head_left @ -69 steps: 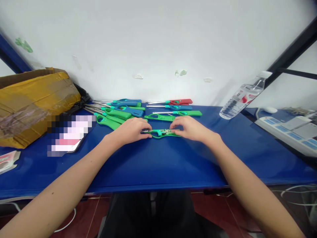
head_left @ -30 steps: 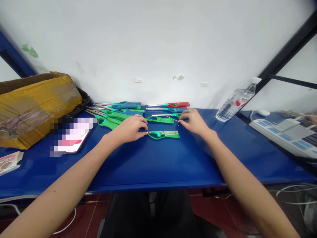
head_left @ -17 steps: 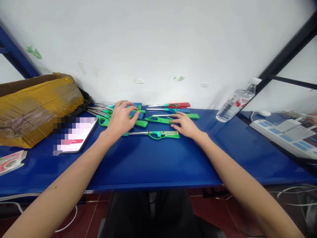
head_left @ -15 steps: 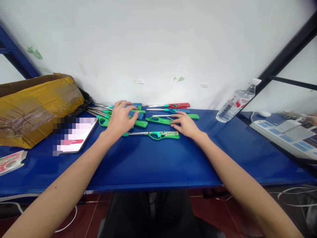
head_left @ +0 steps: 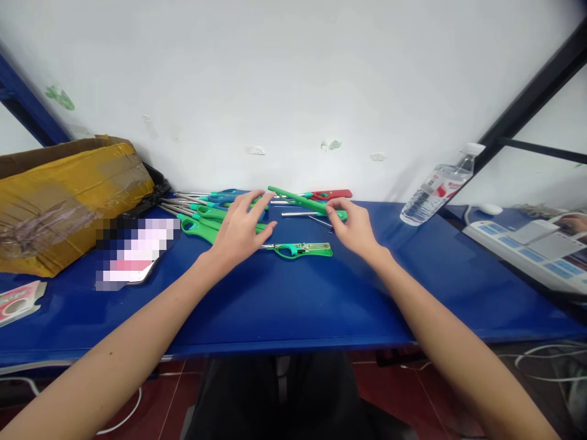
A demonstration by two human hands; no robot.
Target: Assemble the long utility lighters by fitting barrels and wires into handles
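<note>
Between pinching thumb and fingers of right hand (head_left: 356, 227): green shell half (head_left: 298, 200), gripped near one end; could slip or twist. Long axis slants, free end pointing left, wallward. Bodyward of left thumb (head_left: 267, 232): open green lighter (head_left: 299, 253), axis sideways, rod (head_left: 266, 247) leftward; thumb bump could dislodge exposed innards (head_left: 315, 246). Left hand (head_left: 235, 227): fingers spread, contact unclear.

The right hand (head_left: 352, 226) grips a green casing half (head_left: 300, 199) above the table (head_left: 293, 305).
</note>
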